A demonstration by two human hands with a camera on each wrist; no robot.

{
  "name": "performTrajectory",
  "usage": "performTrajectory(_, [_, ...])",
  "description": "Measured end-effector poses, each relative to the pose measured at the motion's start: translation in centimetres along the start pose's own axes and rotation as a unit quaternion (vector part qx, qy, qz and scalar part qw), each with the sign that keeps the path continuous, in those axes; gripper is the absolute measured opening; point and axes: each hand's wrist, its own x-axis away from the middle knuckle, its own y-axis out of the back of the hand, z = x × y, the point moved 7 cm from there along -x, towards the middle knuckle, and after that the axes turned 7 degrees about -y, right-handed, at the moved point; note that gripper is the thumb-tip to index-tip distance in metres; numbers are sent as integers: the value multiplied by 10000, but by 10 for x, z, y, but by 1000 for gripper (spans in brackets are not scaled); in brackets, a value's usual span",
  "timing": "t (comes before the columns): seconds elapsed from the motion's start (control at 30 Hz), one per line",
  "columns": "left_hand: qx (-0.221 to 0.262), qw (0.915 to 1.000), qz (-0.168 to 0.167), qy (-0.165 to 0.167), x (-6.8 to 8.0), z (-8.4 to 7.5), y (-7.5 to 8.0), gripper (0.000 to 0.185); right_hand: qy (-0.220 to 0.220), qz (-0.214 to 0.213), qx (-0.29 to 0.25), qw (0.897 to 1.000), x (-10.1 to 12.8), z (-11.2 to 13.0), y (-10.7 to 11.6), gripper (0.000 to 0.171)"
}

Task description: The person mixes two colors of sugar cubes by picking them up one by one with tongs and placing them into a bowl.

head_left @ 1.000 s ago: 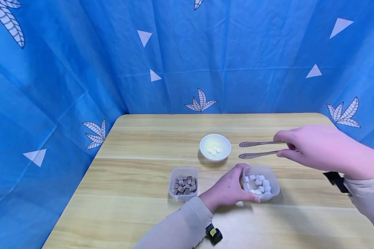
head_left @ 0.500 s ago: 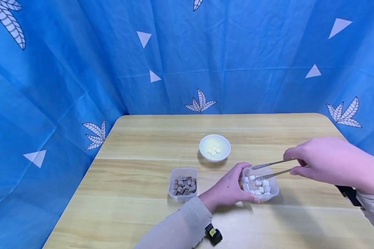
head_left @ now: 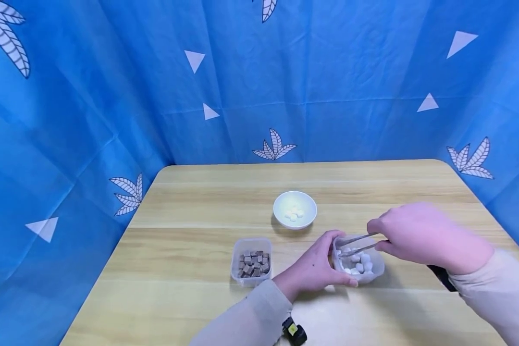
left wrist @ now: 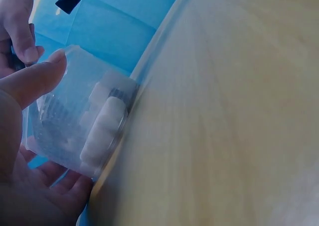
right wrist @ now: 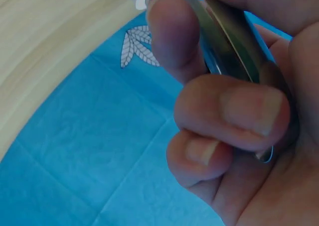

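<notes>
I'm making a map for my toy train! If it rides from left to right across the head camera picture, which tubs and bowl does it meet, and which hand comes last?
Left tub with brown cubes → white bowl → right tub with white pieces → right hand.

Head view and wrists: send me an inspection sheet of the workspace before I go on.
Surface: wood-grain table.
Job's things: tongs reach into a plastic tub of white pieces; whether they grip one, unclear. A bowl holds a few pale pieces; a second tub holds brown cubes.
Clutter: nothing seen.
Grippers: left hand holds the plastic tub; right hand grips the tongs.
Cables: nothing seen.
Surroundings: blue curtain with leaf and triangle prints.
</notes>
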Motion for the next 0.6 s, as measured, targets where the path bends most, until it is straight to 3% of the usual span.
performTrajectory(0.17, [-7, 9999, 0, -128, -1, -3, 1, 100, -77, -64, 137, 9999, -1, 5, -6, 20])
performTrajectory(0.37, [231, 9997, -75, 20, 8, 3, 4, 100, 224, -323, 114, 9992, -4, 15, -12, 30])
performTrajectory(0.6, [370, 9990, 46, -229, 4, 0, -1, 99, 259, -322, 154, 9990, 1, 8, -11, 33])
